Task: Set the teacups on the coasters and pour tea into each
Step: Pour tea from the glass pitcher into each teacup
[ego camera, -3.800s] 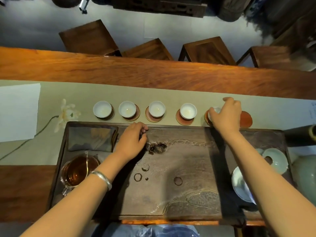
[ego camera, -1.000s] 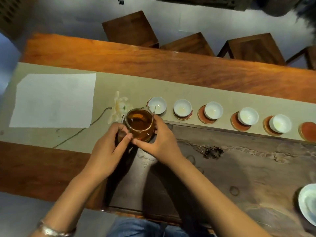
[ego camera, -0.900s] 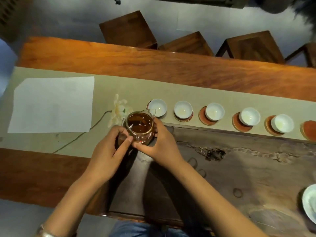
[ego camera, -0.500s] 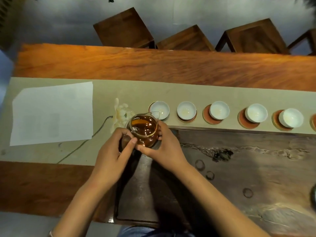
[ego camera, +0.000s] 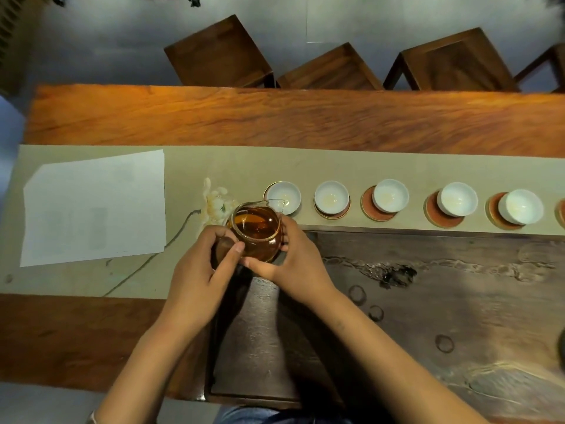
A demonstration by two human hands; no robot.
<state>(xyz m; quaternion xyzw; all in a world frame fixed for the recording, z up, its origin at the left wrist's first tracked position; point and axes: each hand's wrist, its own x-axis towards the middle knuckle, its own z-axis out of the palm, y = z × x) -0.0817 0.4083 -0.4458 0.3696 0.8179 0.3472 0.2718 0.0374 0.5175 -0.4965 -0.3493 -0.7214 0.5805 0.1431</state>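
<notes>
Glass pitcher of tea is held by left hand and right hand; tip slowly, spout over leftmost cup, stopping below rim.

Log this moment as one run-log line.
stage: about to pour | glass pitcher: held by left hand and right hand | spout: over leftmost teacup | teacups: unfilled

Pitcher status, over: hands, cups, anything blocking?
Both hands, left and right, grip pitcher of tea. Spout at leftmost cup; five cups on coasters, unpoured. Nothing blocking.
</notes>
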